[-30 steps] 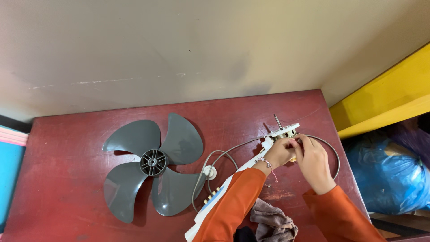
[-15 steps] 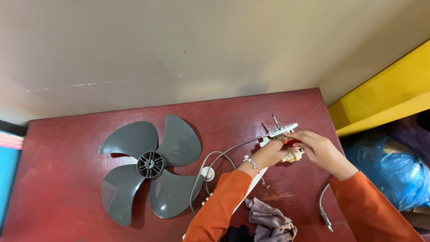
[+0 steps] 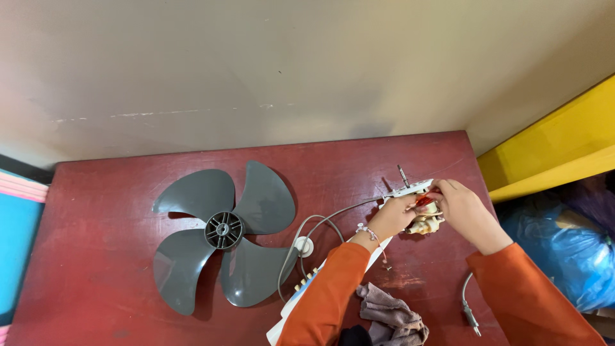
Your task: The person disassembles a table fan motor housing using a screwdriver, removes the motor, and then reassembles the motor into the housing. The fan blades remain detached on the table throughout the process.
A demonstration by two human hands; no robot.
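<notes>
Both hands, left hand (image 3: 396,216) and right hand (image 3: 462,211), close around the small fan motor (image 3: 423,218).

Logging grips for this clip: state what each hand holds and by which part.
Both hands grip the small fan motor: the left hand on its left side, the right hand on its right side and top. The exact finger contact is hidden.

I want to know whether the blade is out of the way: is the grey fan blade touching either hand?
No, the grey fan blade lies flat on the red table, apart from both hands, which are on the small motor.
</notes>
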